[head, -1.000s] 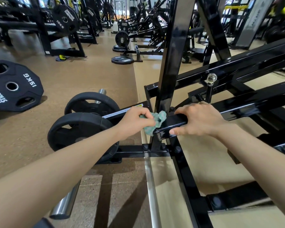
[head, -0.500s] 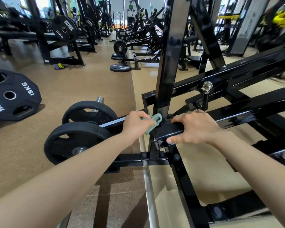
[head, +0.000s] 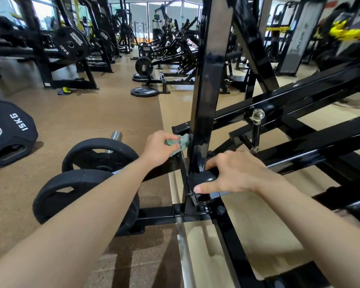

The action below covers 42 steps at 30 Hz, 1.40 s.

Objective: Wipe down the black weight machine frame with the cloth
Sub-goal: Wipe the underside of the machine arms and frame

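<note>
Crumpled green cloth [head: 180, 142] (bunched small) presses the glossy black frame [head: 208, 84].

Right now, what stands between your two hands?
The frame's upright post, seen in the head view. The left hand holds the cloth at its left side; the right hand grips a bar beside it.

The left hand [head: 158, 147] presses a bunched green cloth [head: 183, 142] against the black frame [head: 208, 90], at its upright. The right hand [head: 239, 175] grips a low bar [head: 204, 178] at its end. Two loaded plates [head: 100, 152] stand just to the left, and a 15KG plate [head: 8, 132] rests on the floor [head: 81, 121].
</note>
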Each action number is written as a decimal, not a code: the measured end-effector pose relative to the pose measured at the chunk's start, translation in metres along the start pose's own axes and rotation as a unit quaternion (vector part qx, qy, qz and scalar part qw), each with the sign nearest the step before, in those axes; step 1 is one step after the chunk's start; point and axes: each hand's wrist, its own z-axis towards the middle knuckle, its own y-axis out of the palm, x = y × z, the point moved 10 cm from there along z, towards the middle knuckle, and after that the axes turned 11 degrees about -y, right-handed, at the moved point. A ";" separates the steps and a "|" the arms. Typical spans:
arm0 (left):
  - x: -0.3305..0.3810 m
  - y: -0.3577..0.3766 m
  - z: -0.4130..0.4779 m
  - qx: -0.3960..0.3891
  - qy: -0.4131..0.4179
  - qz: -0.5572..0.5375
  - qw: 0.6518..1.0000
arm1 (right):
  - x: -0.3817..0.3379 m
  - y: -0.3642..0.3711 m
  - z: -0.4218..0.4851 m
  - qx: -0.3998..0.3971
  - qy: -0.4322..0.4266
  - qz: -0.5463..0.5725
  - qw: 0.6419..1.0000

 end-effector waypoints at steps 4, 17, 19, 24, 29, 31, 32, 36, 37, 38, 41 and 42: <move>-0.005 0.008 0.031 0.005 -0.013 0.020 1.000 | -0.001 -0.001 -0.002 0.029 -0.006 0.000 1.000; -0.017 0.015 0.053 0.012 -0.049 0.000 0.999 | 0.003 0.000 -0.001 0.020 0.008 0.023 1.000; -0.014 0.015 0.043 0.001 -0.019 0.015 1.000 | 0.003 0.001 -0.001 0.016 0.012 0.026 0.999; -0.004 0.011 0.010 -0.035 0.023 0.068 0.997 | 0.005 0.004 0.000 0.019 0.020 0.024 0.999; 0.016 0.007 -0.020 0.002 -0.003 0.052 0.999 | 0.000 0.007 -0.005 0.022 0.015 0.021 0.999; 0.015 0.009 -0.026 0.021 -0.071 -0.057 0.996 | -0.001 0.013 -0.005 0.020 0.012 0.029 0.999; 0.017 0.009 -0.028 0.026 -0.102 -0.111 0.988 | -0.001 0.013 -0.006 0.021 0.010 0.030 0.999; 0.037 0.001 -0.038 0.037 -0.168 -0.263 0.949 | 0.001 0.007 -0.007 0.033 0.011 0.026 0.999; 0.043 -0.004 -0.039 0.036 -0.172 -0.281 0.943 | 0.001 0.004 -0.007 0.041 0.010 0.031 0.999; 0.048 -0.007 -0.038 0.033 -0.172 -0.296 0.939 | 0.002 0.001 -0.008 0.048 0.010 0.045 0.998; 0.070 -0.017 -0.040 0.009 -0.154 -0.305 0.940 | 0.016 -0.014 -0.009 0.127 0.039 0.204 0.970; 0.079 -0.022 -0.041 0.006 -0.146 -0.301 0.942 | 0.025 -0.023 -0.011 0.180 0.059 0.285 0.940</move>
